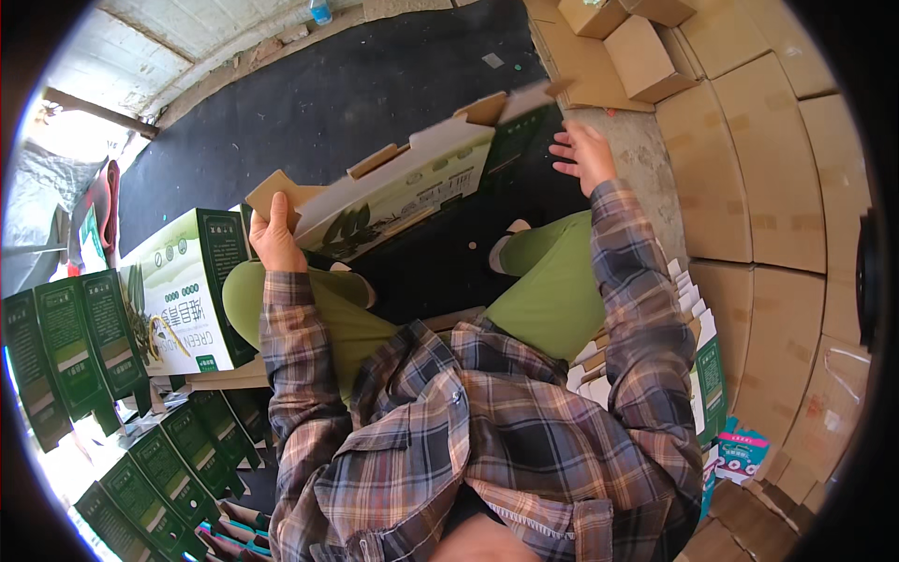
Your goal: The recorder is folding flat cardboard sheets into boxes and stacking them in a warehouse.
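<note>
A printed green-and-white cardboard carton [403, 192] is held in front of my knees, its brown-edged flaps standing up along the top. It looks partly flat, and its right end is smeared by motion. My left hand [276, 239] grips the carton's left end, thumb up against a brown flap. Just beside the right end is my right hand [586, 157], its fingers apart and nothing in them. At my left knee stands a formed carton [178, 290] with the same green and white print.
Rows of green cartons [169, 468] stand at lower left. More flat cartons [707, 375] are stacked by my right hip. Brown cardboard boxes [777, 169] form a wall on the right, with open boxes [646, 56] at upper right. A black mat [356, 94] covers the floor ahead.
</note>
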`<state>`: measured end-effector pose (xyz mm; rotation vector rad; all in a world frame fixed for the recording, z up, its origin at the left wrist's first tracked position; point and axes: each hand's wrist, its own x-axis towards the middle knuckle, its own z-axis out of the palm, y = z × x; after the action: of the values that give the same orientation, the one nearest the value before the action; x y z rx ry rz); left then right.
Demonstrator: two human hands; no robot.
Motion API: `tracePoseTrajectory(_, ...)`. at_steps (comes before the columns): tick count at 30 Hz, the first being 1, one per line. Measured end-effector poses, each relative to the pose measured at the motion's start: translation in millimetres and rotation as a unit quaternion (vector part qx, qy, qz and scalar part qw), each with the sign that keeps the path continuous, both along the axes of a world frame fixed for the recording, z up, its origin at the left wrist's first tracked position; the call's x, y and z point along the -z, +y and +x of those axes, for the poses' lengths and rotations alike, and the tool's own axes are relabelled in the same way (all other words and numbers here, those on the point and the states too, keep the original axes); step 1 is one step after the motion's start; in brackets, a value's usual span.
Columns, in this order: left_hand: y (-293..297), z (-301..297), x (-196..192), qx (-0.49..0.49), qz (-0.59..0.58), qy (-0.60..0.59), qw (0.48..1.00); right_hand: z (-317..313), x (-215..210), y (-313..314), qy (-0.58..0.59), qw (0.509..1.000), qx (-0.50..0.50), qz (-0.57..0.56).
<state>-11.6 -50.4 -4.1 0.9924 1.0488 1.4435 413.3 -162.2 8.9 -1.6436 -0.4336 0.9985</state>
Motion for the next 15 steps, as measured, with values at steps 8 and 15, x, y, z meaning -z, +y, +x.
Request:
tracePoseTrajectory(8, -11, -9, 7, 0.045, 0.026, 0.006, 0.999, -50, -7, 21, -0.337, 0.939, -0.001, 0.077)
tracePoseTrajectory(15, -38, -12, -13, 0.168, -0.023, 0.006, 0.986, -64, -18, 35, -0.508, 0.860, -0.001, 0.037)
